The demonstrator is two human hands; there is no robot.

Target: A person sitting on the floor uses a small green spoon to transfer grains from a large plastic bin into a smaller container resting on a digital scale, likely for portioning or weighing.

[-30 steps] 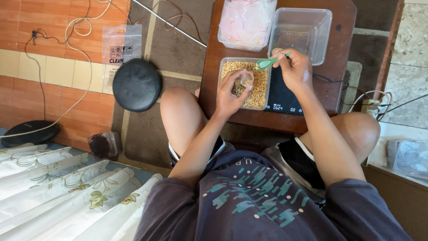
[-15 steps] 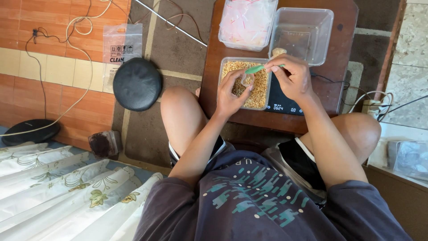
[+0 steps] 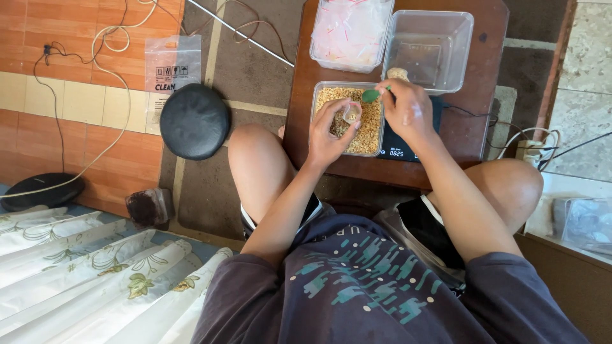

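Step in hand: filling. Your left hand (image 3: pixel 328 130) pinches a small clear bag (image 3: pixel 351 114) over the grain tub (image 3: pixel 370 137), centre top; your right hand (image 3: pixel 408 111) grips a green spoon (image 3: pixel 371 95). Next move, by my judgement: tip the spoon steadily into the bag's mouth.

Floor: orange and cream tiles (image 3: pixel 76 70) at left, brown carpet (image 3: pixel 248 70) in the middle, pale stone (image 3: pixel 586 57) at right, all in daylight. A dark wooden table (image 3: pixel 491 121) stands on the carpet. A black round cushion (image 3: pixel 194 121), a white cable (image 3: pixel 108 38) and a floral curtain (image 3: pixel 83 274) lie left.
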